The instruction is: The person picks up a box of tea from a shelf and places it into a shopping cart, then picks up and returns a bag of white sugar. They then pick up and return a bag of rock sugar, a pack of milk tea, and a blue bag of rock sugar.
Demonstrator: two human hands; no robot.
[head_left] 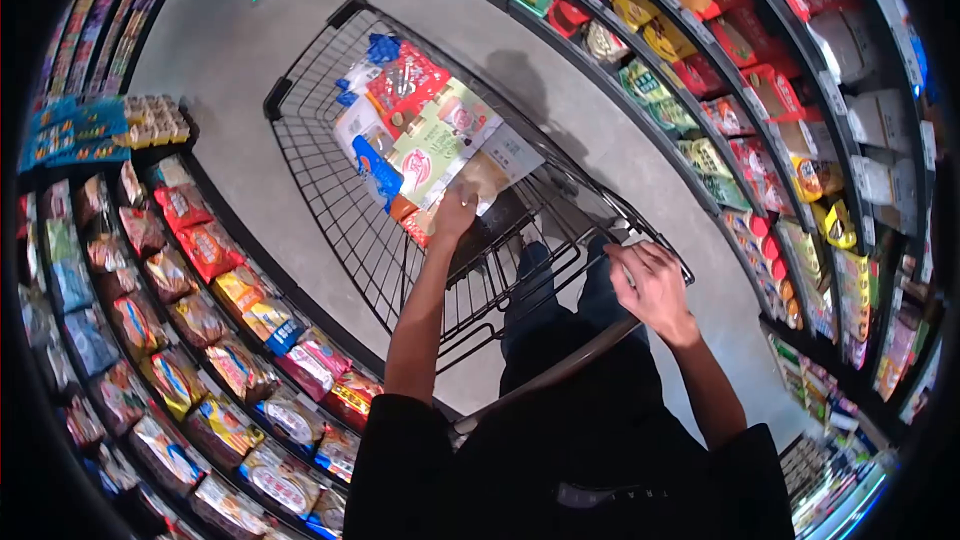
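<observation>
The left hand (457, 209), its grip unclear, is touching a clear plastic bag (482, 177), label unreadable, inside a black wire cart (276, 100); the right hand (654, 288) is curling loosely near its right edge, open grey floor (222, 50) lying left.

Cart (272, 98) sits mid-aisle on the floor (235, 60), before the wearer (585, 440); its handle (560, 370) crosses just in front of the torso. I see groceries (430, 145) piled in the basket, some overlapping. Left: a shelf unit (285, 285), packs (208, 250) in rows on its tiers. At its far end, a display (100, 130); beyond that, a rack (118, 25). Right, I log another unit (610, 75), tiers holding more goods (645, 88), floor between it and the cart.
</observation>
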